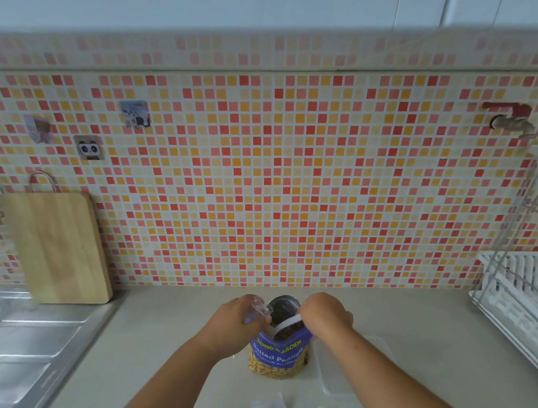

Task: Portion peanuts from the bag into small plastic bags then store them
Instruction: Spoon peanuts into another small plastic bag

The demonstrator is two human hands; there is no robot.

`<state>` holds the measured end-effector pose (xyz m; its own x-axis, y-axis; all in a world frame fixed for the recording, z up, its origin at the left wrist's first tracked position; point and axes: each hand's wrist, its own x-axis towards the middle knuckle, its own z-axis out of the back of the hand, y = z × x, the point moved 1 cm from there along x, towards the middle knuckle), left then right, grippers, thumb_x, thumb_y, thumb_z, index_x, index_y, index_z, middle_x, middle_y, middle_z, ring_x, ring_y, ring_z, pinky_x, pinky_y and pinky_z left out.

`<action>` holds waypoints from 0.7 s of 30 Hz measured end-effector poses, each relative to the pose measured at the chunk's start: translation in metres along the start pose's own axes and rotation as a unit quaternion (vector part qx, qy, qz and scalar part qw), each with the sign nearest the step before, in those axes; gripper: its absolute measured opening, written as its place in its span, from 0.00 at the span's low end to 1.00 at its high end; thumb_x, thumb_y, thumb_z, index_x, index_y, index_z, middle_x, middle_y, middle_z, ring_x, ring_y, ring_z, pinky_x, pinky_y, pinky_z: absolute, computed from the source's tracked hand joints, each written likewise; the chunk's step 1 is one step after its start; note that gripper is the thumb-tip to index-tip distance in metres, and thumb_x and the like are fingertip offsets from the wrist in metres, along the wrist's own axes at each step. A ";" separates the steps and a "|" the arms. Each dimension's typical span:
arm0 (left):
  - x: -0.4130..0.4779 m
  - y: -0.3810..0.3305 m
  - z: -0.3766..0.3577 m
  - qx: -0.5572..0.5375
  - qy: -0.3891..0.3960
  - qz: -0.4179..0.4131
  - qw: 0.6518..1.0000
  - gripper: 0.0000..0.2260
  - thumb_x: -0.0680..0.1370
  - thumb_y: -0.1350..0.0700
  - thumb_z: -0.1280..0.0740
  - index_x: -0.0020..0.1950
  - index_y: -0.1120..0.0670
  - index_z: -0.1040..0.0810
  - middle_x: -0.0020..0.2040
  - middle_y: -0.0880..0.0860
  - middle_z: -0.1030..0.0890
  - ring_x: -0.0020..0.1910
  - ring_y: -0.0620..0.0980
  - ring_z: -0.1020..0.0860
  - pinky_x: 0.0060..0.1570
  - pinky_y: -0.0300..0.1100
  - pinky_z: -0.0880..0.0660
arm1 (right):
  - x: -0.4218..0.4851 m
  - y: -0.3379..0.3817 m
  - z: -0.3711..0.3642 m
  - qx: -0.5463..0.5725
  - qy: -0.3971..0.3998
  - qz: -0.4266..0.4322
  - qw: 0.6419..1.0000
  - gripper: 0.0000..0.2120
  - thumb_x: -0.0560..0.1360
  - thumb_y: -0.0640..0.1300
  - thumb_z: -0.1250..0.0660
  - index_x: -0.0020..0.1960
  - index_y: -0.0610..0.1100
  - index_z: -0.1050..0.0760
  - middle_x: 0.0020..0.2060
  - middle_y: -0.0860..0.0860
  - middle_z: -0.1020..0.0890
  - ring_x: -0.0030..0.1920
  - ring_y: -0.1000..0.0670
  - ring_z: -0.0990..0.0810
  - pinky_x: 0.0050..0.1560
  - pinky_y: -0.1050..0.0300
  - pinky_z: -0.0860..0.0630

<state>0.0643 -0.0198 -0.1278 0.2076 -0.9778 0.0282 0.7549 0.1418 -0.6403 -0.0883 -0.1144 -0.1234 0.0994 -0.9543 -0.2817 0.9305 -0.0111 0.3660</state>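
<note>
Peanut bag (277, 357) stands upright on the desk (163, 345), centre near, directly between your two hands. Its long axis runs vertical, mouth up. Left hand (238, 319) is clenched on the left side of the bag's top edge, with a small clear item there, possibly a cup or scoop; cannot tell which. Right hand (325, 313) pinches the right side of the rim, pulling the white inner edge open. Peanuts show inside the mouth. Both hands sit equally close to the opening. Small plastic bags (270, 403) appear to lie flat nearer you, faint. Judgement: opening step, no portions made yet.
</note>
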 end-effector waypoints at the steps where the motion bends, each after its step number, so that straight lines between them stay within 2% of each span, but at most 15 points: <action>1: 0.000 0.001 0.002 -0.015 -0.006 0.004 1.000 0.17 0.77 0.45 0.37 0.63 0.48 0.28 0.59 0.48 0.21 0.55 0.46 0.24 0.55 0.39 0.27 | 0.003 -0.004 0.000 0.024 0.008 -0.003 1.000 0.07 0.76 0.45 0.42 0.44 0.46 0.26 0.43 0.49 0.22 0.50 0.47 0.24 0.55 0.54 0.30; 3: 0.000 0.004 0.007 -0.036 -0.032 0.013 0.999 0.17 0.76 0.44 0.37 0.63 0.47 0.28 0.59 0.48 0.21 0.54 0.46 0.24 0.54 0.39 0.27 | 0.011 -0.014 -0.001 0.048 0.026 0.027 0.998 0.07 0.74 0.44 0.42 0.42 0.45 0.25 0.41 0.49 0.23 0.45 0.48 0.25 0.55 0.51 0.24; 5: 0.001 0.005 0.013 -0.034 -0.059 0.016 0.998 0.18 0.76 0.43 0.36 0.63 0.47 0.28 0.59 0.48 0.22 0.54 0.46 0.25 0.52 0.38 0.28 | 0.015 -0.024 0.003 0.046 0.030 0.045 0.997 0.12 0.74 0.44 0.42 0.49 0.43 0.21 0.42 0.49 0.23 0.43 0.48 0.26 0.53 0.52 0.23; 8: 0.002 0.002 0.018 0.036 -0.068 -0.003 0.997 0.22 0.76 0.42 0.36 0.67 0.48 0.30 0.62 0.47 0.23 0.58 0.47 0.27 0.54 0.38 0.31 | 0.015 -0.028 0.018 0.006 0.058 0.005 0.998 0.15 0.77 0.39 0.43 0.59 0.41 0.23 0.35 0.50 0.28 0.34 0.51 0.30 0.45 0.59 0.30; 9: 0.001 0.002 0.017 0.070 -0.063 -0.014 0.995 0.23 0.75 0.42 0.36 0.68 0.48 0.31 0.63 0.46 0.24 0.61 0.47 0.28 0.57 0.38 0.31 | 0.018 -0.030 0.022 0.014 0.042 -0.007 0.999 0.15 0.78 0.39 0.44 0.60 0.41 0.25 0.33 0.50 0.30 0.32 0.53 0.32 0.42 0.60 0.31; 12: 0.000 0.001 0.014 0.155 -0.038 -0.037 0.986 0.25 0.75 0.40 0.37 0.70 0.46 0.34 0.66 0.45 0.26 0.64 0.48 0.32 0.63 0.42 0.33 | 0.015 -0.031 0.037 -0.018 0.068 -0.028 0.997 0.10 0.77 0.40 0.43 0.53 0.45 0.25 0.32 0.51 0.32 0.31 0.54 0.33 0.32 0.64 0.33; 14: 0.000 0.000 0.011 0.199 -0.025 -0.044 0.979 0.26 0.74 0.39 0.38 0.70 0.45 0.35 0.67 0.45 0.27 0.65 0.49 0.33 0.63 0.43 0.33 | 0.012 -0.033 0.047 -0.010 0.065 -0.012 0.998 0.08 0.77 0.39 0.42 0.53 0.43 0.26 0.32 0.51 0.32 0.33 0.54 0.30 0.35 0.67 0.31; 15: 0.001 -0.001 0.010 0.217 -0.021 -0.047 0.975 0.26 0.74 0.39 0.38 0.71 0.45 0.36 0.67 0.45 0.28 0.65 0.49 0.33 0.63 0.44 0.34 | 0.019 -0.034 0.049 -0.023 0.052 0.011 0.998 0.10 0.77 0.38 0.42 0.55 0.43 0.26 0.32 0.51 0.32 0.35 0.54 0.30 0.39 0.66 0.30; 17: 0.002 -0.003 0.008 0.243 -0.020 -0.053 0.968 0.27 0.74 0.38 0.39 0.71 0.45 0.36 0.68 0.46 0.28 0.66 0.50 0.33 0.64 0.45 0.34 | 0.020 -0.029 0.060 -0.001 0.033 -0.011 0.999 0.08 0.77 0.38 0.43 0.52 0.43 0.27 0.33 0.50 0.33 0.33 0.53 0.32 0.42 0.62 0.31; 20: 0.004 -0.006 0.006 0.271 -0.014 -0.065 0.960 0.27 0.74 0.38 0.39 0.71 0.46 0.37 0.68 0.47 0.28 0.66 0.51 0.32 0.65 0.46 0.34 | 0.019 -0.031 0.062 0.066 0.031 0.004 0.997 0.03 0.76 0.38 0.40 0.47 0.42 0.29 0.32 0.50 0.31 0.30 0.54 0.32 0.28 0.66 0.30; 21: 0.005 -0.008 0.005 0.278 -0.012 -0.068 0.958 0.27 0.74 0.39 0.40 0.71 0.47 0.37 0.68 0.47 0.27 0.66 0.51 0.32 0.65 0.46 0.34 | 0.018 -0.034 0.062 0.131 0.020 0.025 0.991 0.02 0.75 0.37 0.39 0.45 0.41 0.28 0.31 0.51 0.29 0.29 0.55 0.31 0.23 0.69 0.31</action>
<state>0.0625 -0.0245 -0.1185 0.0919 -0.9903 0.1040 0.9894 0.0791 -0.1219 -0.1405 -0.1493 -0.0859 0.1610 -0.9433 -0.2902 0.8015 -0.0466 0.5962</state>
